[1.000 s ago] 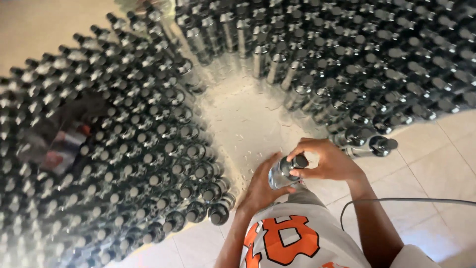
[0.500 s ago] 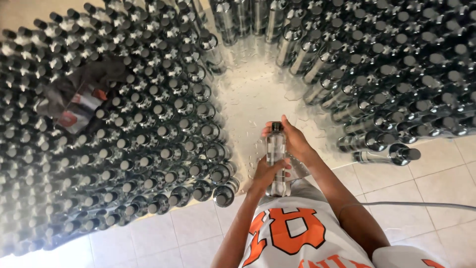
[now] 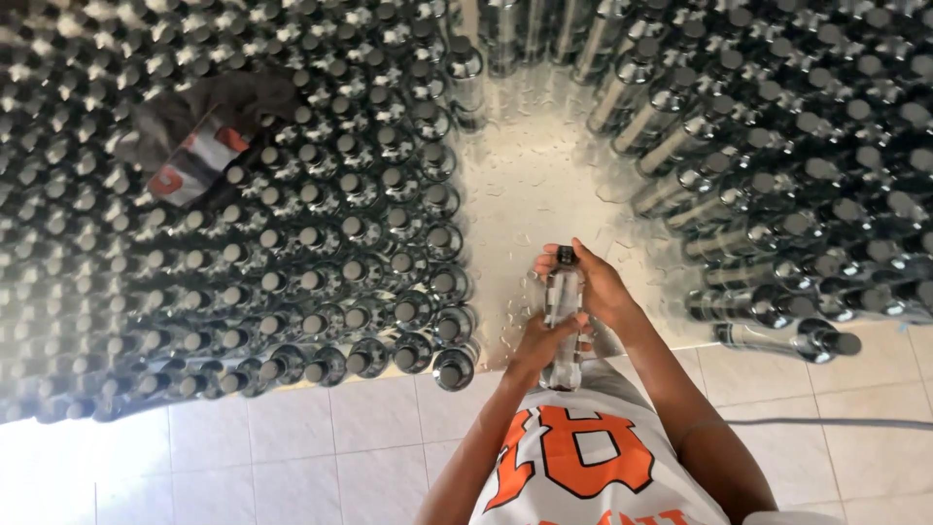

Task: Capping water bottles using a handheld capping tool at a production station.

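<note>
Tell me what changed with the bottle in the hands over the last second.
The clear bottle was held tilted, cap toward the right; now it stands upright, cap up. The right hand moved from the cap end to grip its upper body, and the left hand holds it lower down. Both hands kept hold throughout. The rows of bottles and the bottle lying on the floor stayed put.
</note>
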